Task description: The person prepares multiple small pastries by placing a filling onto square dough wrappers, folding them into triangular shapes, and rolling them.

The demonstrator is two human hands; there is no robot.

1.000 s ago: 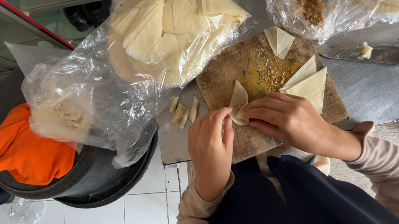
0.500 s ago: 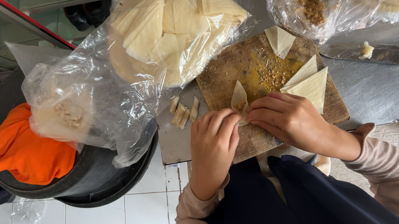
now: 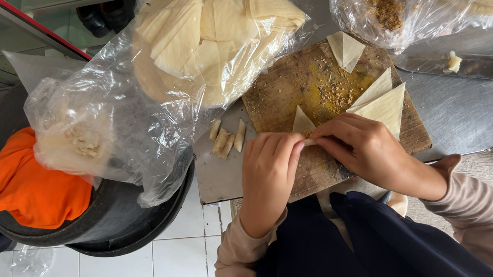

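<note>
Over the cutting board (image 3: 312, 86), both hands (image 3: 314, 160) pinch one pastry triangle (image 3: 303, 124).

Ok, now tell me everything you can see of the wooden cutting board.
The wooden cutting board is a worn, brown rectangular slab, stained yellow and strewn with crumbs of filling. It lies flat on a grey metal counter, slightly skewed. Pale triangular pastry sheets lie on its right side and another piece near its far edge. The left hand and right hand rest over its near part, pinching a small folded pastry. A plastic bag of pastry sheets overlaps its far left corner.
</note>
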